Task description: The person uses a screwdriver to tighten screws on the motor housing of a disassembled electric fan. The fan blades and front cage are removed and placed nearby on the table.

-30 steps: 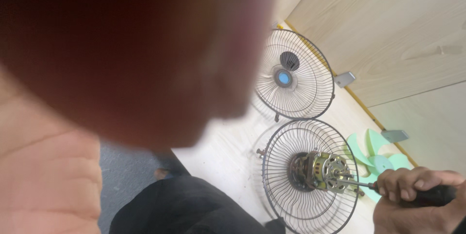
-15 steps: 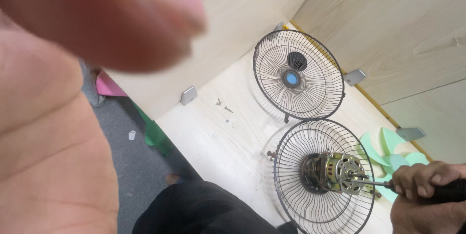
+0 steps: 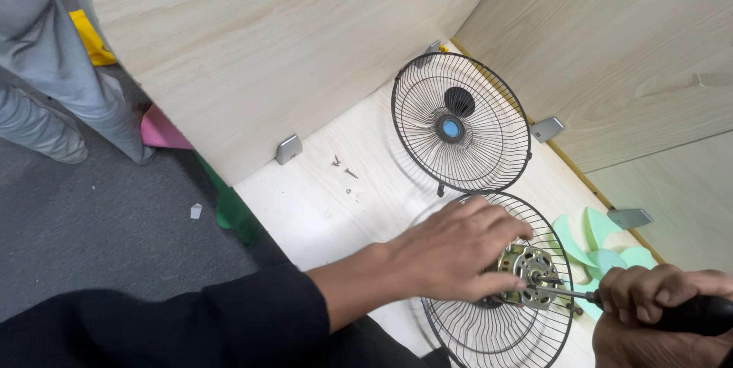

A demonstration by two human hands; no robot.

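Resting palm-down on a black wire fan guard (image 3: 489, 322), the left hand (image 3: 450, 250) spreads its fingers loosely over the wires, the fingertips reaching the metal fan motor (image 3: 529, 272) bolted at the guard's centre; the hand is open and lies flat rather than clasping anything. At the near right corner, the right hand (image 3: 649, 311) is closed tight around the black handle of a screwdriver (image 3: 611, 301), whose thin shaft runs left so that its tip meets the right side of the motor. This guard lies flat on a pale wooden bench top (image 3: 321, 208), at its near right end. Just beyond it, farther away, a second black wire guard (image 3: 460, 133) with a blue centre cap lies on the same surface, its near rim close to the first guard's far rim; whether the two touch cannot be told. A pale green fan blade (image 3: 592, 242) lies to the right of the motor, partly behind the near guard. A few small screws (image 3: 341, 166) sit on the bench to the left of the far guard. Light wooden panels (image 3: 252, 47) stand up along the far side, fixed with small metal brackets (image 3: 289, 149). At far left, on the grey floor (image 3: 99, 230), another person's grey trouser leg (image 3: 53, 78) shows.
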